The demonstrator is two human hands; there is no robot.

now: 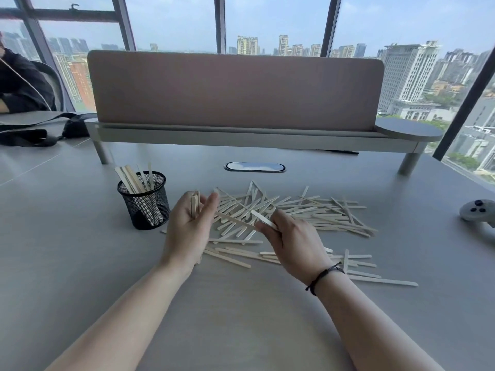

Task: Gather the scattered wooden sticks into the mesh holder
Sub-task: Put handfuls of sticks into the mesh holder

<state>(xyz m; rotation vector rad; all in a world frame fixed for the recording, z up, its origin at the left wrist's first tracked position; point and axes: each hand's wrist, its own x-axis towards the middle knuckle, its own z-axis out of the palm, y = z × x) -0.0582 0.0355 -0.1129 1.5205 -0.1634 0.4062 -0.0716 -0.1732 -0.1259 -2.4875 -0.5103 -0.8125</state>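
Note:
A black mesh holder stands on the grey desk left of centre, with several wooden sticks leaning inside it. A wide pile of scattered wooden sticks lies to its right and toward me. My left hand hovers just right of the holder, holding a small upright bundle of sticks between thumb and fingers. My right hand is over the pile's middle, pinching a single stick that points up and left toward the left hand.
A pink-brown divider screen on a raised shelf crosses the back of the desk. A grey game controller lies at the right edge. A black bag and a seated person are at the far left. An oval cable port sits behind the pile.

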